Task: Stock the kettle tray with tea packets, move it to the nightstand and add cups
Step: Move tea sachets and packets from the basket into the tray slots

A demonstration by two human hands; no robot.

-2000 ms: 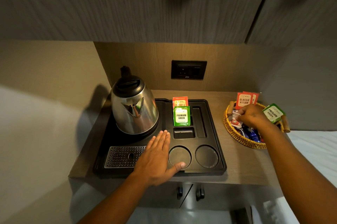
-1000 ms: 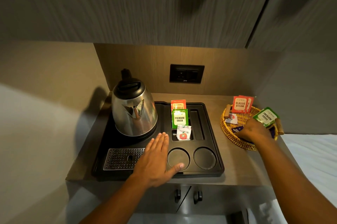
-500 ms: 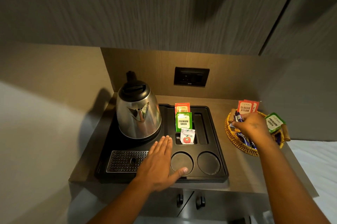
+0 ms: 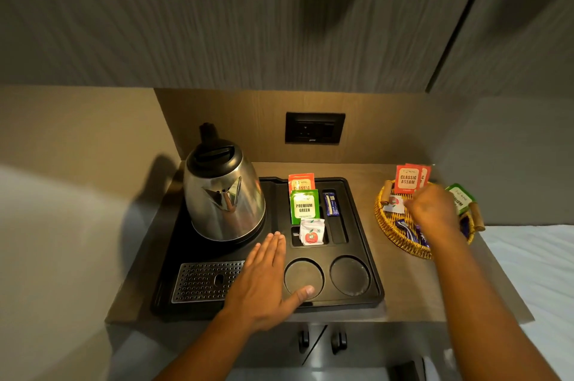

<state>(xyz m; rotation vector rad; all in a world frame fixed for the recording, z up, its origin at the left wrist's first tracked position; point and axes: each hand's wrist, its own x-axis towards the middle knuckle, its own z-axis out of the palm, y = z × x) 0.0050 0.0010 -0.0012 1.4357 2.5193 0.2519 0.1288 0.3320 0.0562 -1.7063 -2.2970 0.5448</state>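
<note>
The black kettle tray [image 4: 357,304] lies on a wooden counter with a steel kettle [image 4: 223,197] on its left. Its slots hold an orange tea packet [image 4: 300,183], a green "Premium Green" packet [image 4: 304,206], a white sachet [image 4: 311,231] and a blue stick packet [image 4: 331,203]. Two round cup recesses [image 4: 350,275] sit bare at the front. My left hand [image 4: 264,281] rests flat on the tray, fingers apart. My right hand [image 4: 431,210], blurred, reaches into the wicker basket [image 4: 394,237] with curled fingers; whether it holds a packet is unclear.
The basket holds "Classic Assam" packets [image 4: 407,179], a green packet [image 4: 461,199] and blue sticks [image 4: 410,230]. A wall socket [image 4: 314,127] sits behind the tray, and a cabinet overhangs the counter. White bedding [image 4: 534,256] lies to the right. A metal drip grate [image 4: 202,281] fills the tray's front left.
A white sachet, then a blue stick packet, appeared in the tray's slots. My right hand went to the tray and came back to the basket. My left hand stayed flat.
</note>
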